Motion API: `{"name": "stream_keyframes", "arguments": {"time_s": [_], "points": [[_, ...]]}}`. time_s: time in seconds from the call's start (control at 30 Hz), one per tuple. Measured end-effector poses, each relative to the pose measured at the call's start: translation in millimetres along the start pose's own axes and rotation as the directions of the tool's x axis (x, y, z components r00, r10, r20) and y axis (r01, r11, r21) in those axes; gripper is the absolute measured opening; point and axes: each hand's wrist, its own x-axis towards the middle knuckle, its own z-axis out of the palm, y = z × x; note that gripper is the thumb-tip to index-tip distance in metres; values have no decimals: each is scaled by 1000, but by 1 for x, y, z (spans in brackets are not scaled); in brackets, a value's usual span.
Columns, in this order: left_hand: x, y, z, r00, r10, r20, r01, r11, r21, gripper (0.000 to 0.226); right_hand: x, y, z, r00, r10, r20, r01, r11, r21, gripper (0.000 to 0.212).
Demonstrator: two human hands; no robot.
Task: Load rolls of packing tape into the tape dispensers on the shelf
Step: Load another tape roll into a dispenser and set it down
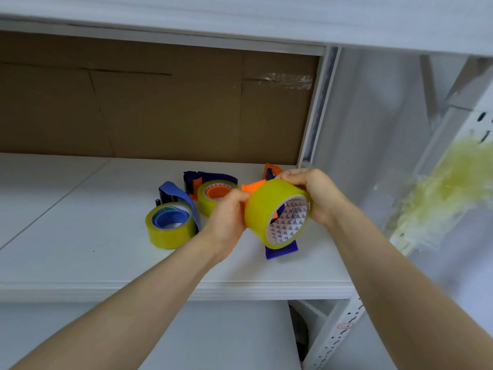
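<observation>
I hold a yellow roll of packing tape (262, 213) above the white shelf (80, 236). My right hand (317, 196) grips the roll's top and right side. My left hand (229, 214) grips an orange and blue tape dispenser (282, 249) whose orange part pokes out behind the roll and whose blue end shows below it. The roll sits around the dispenser's hub. Two more dispensers lie on the shelf with rolls on them: a blue one (170, 222) at the left and a blue one with an orange hub (213, 193) behind my left hand.
Brown cardboard (160, 108) lines the back of the shelf. A white perforated upright (338, 335) stands at the right front corner. A clear bag of pale yellow shreds (440, 190) hangs at the right. Another shelf board runs overhead.
</observation>
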Motion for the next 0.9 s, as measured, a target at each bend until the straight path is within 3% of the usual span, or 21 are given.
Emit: {"name": "stream_keyframes", "arguments": {"time_s": [0.1,0.17,0.23,0.33,0.4,0.47,0.53,0.67,0.8,0.9], "points": [[-1,4,1,992,30,122,-38,998,57,34,2,-2,4,997,-47,-59,48,999,15,19],[-2,5,-1,990,58,129,-71,992,104,44,6,-2,5,977,-148,-151,146,989,-21,16],[-1,3,-4,993,77,87,-88,988,128,46,10,0,4,922,-254,-293,257,966,-28,15],[0,-1,-6,993,118,8,-118,986,117,47,6,11,2,791,-291,-538,325,945,-34,18],[3,-4,-7,986,160,-34,-156,982,109,39,-8,24,8,826,-251,-504,284,959,-13,22],[3,-7,-7,981,191,-48,-181,971,153,40,-22,39,18,916,-200,-347,218,976,11,17],[1,-11,-5,978,206,-40,-193,958,212,47,-29,51,26,951,-192,-242,212,975,63,23],[0,-15,-3,971,238,12,-232,933,276,54,-33,61,25,939,-242,-242,274,956,108,33],[2,-18,-2,951,262,164,-307,862,404,57,-35,67,26,922,-330,-201,345,938,41,38],[1,-24,-1,948,264,180,-317,851,419,68,-34,71,27,921,-334,-199,346,938,29,39]]}}
